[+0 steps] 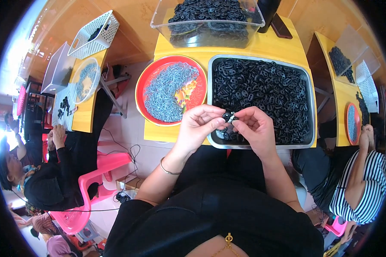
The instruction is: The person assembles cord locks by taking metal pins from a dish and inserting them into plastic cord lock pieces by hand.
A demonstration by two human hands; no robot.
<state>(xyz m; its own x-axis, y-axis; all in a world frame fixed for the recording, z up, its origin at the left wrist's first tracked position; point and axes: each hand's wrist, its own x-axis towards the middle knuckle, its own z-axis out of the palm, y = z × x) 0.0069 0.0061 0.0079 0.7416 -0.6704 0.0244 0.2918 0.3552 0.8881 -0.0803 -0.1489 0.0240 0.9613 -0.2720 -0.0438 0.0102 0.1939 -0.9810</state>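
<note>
Black plastic, a small part [228, 116], sits pinched right between the two hands, just above the near rim of the steel tray [312, 107]. The left hand [197, 126] closes thumb and fingertips on its left side; the right hand [254, 125] clamps on it from the right, fingers curled in, with a small pale piece showing at the pinch. Both hands meet at the fingertips, knuckles up, wrists angled inward from the lower edge. A thin bracelet [169, 170] rings the left wrist.

The tray is heaped with black rings [261, 88], directly behind the held part. To its left, touching the tray's side, a red plate [145, 81] holds a pile of grey clips [165, 92]. Both rest on a yellow table [266, 45]. Farther back, a clear tub [176, 30] carries more black rings.

At the left, a person in black [51, 180] sits on a pink chair [103, 169] at another table. At the right, a person in a striped top [366, 184] works at a third table.
</note>
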